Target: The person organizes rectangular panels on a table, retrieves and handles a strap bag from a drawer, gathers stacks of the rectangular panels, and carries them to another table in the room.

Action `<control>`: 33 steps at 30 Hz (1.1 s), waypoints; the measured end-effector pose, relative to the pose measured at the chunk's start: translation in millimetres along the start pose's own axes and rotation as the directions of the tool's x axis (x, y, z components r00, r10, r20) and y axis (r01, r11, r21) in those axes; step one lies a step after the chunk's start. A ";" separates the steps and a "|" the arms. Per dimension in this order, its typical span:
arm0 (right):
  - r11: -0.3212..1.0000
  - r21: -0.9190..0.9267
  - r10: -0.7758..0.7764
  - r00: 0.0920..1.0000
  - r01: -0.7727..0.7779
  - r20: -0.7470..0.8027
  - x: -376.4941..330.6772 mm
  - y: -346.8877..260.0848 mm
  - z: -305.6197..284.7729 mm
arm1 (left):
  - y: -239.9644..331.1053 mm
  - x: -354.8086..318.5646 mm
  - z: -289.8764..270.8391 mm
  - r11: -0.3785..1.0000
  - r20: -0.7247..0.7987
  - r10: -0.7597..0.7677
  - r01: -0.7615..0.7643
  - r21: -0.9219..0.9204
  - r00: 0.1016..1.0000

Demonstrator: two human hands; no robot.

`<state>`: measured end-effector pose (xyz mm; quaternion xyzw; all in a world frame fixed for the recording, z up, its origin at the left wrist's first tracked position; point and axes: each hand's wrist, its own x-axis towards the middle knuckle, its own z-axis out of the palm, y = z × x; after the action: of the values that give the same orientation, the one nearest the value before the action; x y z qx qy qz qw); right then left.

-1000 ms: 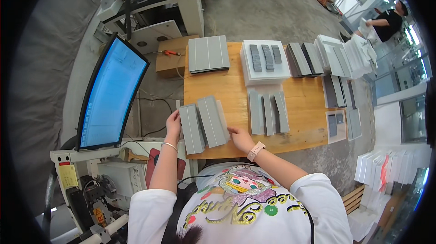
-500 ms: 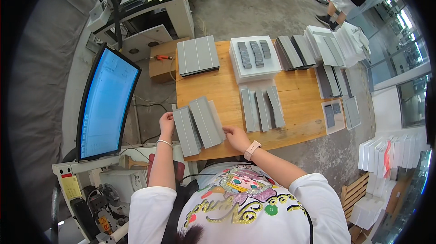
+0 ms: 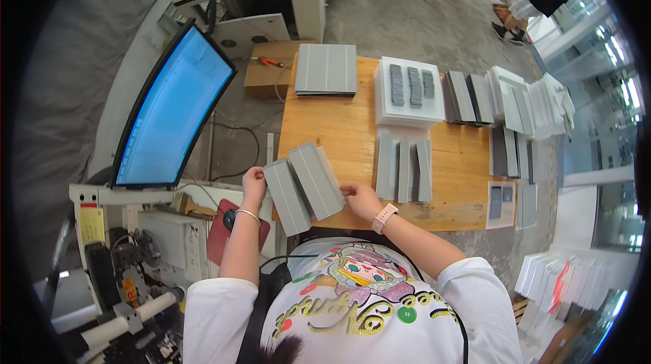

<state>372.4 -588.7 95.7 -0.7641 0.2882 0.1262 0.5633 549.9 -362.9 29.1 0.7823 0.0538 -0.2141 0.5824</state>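
Two grey stacks of flat panels lie side by side at the near left of the table, tilted, with a dark gap between them. Each has a thin pale line along its top face. My left hand (image 3: pixel 253 184) pinches the outer upper edge of the left grey panel stack (image 3: pixel 288 198), which juts past the table's left edge. My right hand (image 3: pixel 361 201) has its fingers closed at the right edge of the right grey panel stack (image 3: pixel 316 181). A pale sheet (image 3: pixel 332 169) shows along that stack's right side.
A larger grey stack (image 3: pixel 326 69) lies at the back left of the wooden table (image 3: pixel 346 116). Narrow grey strips (image 3: pixel 404 167) lie to the right, below a white block (image 3: pixel 409 114) topped with small grey pieces. A monitor (image 3: pixel 173 113) stands left. A person (image 3: pixel 536 1) is at the far right.
The whole view has turned, so the table sits farther right in it. Both hands keep hold of the grey stacks, which sit slightly farther left over the table edge. The distant person has moved.
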 end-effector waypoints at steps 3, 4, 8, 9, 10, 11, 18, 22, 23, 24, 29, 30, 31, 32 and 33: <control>1.000 -0.008 -0.020 0.999 0.021 0.040 -3.5 9.3 0.4 | -8.0 -15.2 -3.1 0.998 -0.041 0.039 -0.037 0.059 0.998; 1.000 -0.018 -0.024 0.998 0.025 0.055 -3.9 16.9 1.2 | -6.6 -21.7 -1.3 0.998 -0.057 0.033 -0.030 0.053 0.998; 0.998 -0.002 -0.068 0.996 0.068 0.066 -9.1 29.2 3.2 | -7.6 -38.2 -1.9 0.990 -0.106 0.067 -0.053 0.129 0.992; 0.998 0.002 -0.064 0.996 0.064 0.064 -11.3 28.3 3.6 | -9.6 -40.9 -3.8 0.992 -0.107 0.058 -0.045 0.118 0.993; 0.998 0.001 -0.064 0.996 0.065 0.063 -12.1 29.3 3.9 | -8.1 -42.6 -3.2 0.993 -0.102 0.052 -0.041 0.107 0.993; 0.998 0.015 -0.054 0.996 0.053 0.065 -12.7 30.4 4.7 | -8.9 -42.6 -3.1 0.993 -0.100 0.053 -0.042 0.107 0.994; 0.997 0.073 -0.029 0.997 0.024 0.072 -18.5 30.4 -0.6 | -8.6 -46.1 -3.4 0.996 -0.033 -0.036 0.033 -0.082 0.999; 0.999 0.030 -0.033 0.996 0.031 0.077 -35.9 27.1 -7.0 | -22.3 -76.0 -6.7 0.984 -0.277 0.112 -0.068 0.163 0.954; 0.999 0.030 -0.028 0.998 0.027 0.058 -37.3 30.9 -7.2 | -22.2 -86.6 -3.9 0.978 -0.277 0.097 -0.040 0.204 0.956; 0.999 0.031 -0.023 0.999 0.021 0.045 -38.5 33.5 -6.1 | -22.2 -99.1 -2.0 0.969 -0.283 0.079 -0.007 0.247 0.956; 0.993 -0.063 -0.100 0.995 0.101 0.029 -42.5 25.8 2.8 | -59.3 -132.5 1.2 0.981 -0.292 -0.183 0.194 0.009 0.939; 0.992 -0.050 -0.111 0.994 0.112 0.023 -42.7 24.1 4.3 | -77.8 -138.3 1.9 0.984 -0.278 -0.157 0.174 0.035 0.948; 0.993 -0.036 -0.110 0.994 0.110 0.007 -43.6 27.8 1.2 | -39.4 -151.5 16.6 0.936 -0.148 -0.297 0.257 -0.241 0.943; 0.992 -0.044 -0.118 0.992 0.120 0.034 -42.6 29.4 0.5 | -29.5 -155.4 21.7 0.932 -0.172 -0.307 0.258 -0.256 0.936; 0.990 -0.059 -0.123 0.992 0.125 0.031 -39.3 33.2 0.7 | -23.9 -156.9 25.5 0.828 -0.034 -0.353 0.295 -0.478 0.935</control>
<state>321.7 -582.9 89.6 -0.7955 0.2285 0.1098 0.5503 393.3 -353.2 64.4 0.6106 0.2706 -0.2431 0.7035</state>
